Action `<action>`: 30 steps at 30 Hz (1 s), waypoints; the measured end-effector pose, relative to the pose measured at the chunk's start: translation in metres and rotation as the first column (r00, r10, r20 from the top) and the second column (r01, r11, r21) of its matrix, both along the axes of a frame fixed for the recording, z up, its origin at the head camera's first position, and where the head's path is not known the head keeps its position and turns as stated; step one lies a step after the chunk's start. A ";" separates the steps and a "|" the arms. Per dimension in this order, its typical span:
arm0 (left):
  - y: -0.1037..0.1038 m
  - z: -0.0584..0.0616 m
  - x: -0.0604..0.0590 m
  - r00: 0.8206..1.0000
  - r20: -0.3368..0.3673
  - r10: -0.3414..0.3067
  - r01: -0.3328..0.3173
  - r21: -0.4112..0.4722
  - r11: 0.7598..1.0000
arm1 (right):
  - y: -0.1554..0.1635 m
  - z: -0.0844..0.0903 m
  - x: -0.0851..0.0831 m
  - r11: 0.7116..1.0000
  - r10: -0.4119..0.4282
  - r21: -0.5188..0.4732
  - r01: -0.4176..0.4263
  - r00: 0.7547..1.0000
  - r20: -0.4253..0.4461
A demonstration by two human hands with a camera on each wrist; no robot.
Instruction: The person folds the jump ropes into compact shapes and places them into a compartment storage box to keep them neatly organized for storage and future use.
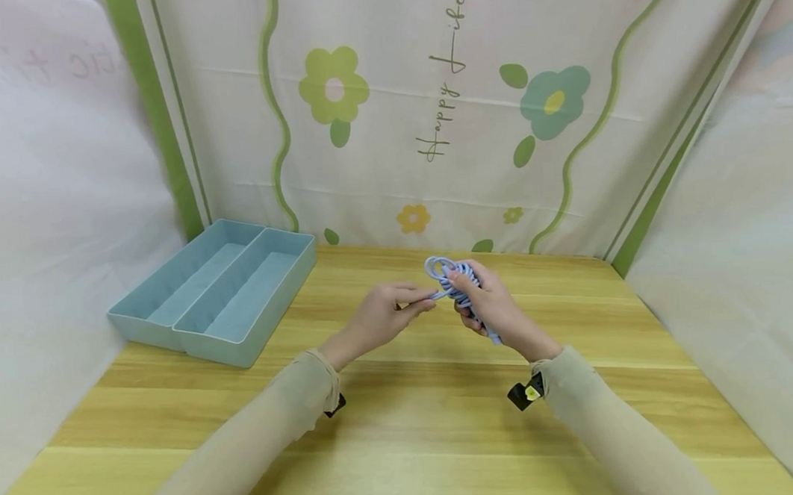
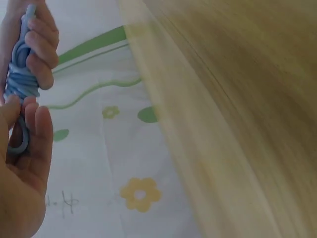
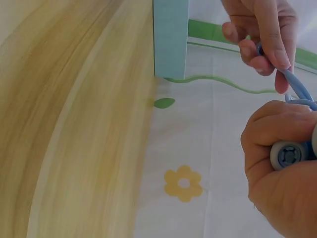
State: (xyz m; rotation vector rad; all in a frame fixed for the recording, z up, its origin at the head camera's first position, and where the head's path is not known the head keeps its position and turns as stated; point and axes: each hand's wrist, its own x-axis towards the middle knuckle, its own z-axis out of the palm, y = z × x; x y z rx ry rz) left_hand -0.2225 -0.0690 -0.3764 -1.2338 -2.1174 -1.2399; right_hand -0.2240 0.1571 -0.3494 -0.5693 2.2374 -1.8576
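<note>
1. Both arms wear long, close-fitting beige sleeves (image 1: 291, 417) of thin fabric, ending at the wrists.
2. The left hand (image 1: 380, 319) and right hand (image 1: 497, 309) are bare.
3. Under each wrist sits a small black camera unit (image 1: 527, 392); the right one shows a yellow-green mark.

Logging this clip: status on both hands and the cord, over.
Right hand grips the coiled blue cord above the table. Left hand pinches its loose end. Blue tray off left, nothing in the way.

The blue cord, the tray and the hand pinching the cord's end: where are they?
blue cord (image 1: 453, 280), head view, on the coiled bundle.
tray (image 1: 184, 335), head view, on its front wall.
left hand (image 1: 381, 318), head view, on the back of the hand.
</note>
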 end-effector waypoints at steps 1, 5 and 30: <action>-0.002 -0.001 -0.001 0.995 0.100 -0.029 0.026 0.027 0.999 | 0.000 -0.001 0.000 1.000 -0.002 -0.002 0.002 1.000 0.001; -0.005 -0.004 -0.004 0.893 0.440 -0.095 0.022 0.168 0.985 | -0.003 -0.004 0.000 0.999 -0.030 -0.025 0.030 1.000 0.003; 0.015 0.009 0.003 0.758 0.636 -0.146 -0.143 0.380 0.914 | -0.021 0.006 0.018 1.000 -0.004 -0.009 0.003 0.996 -0.094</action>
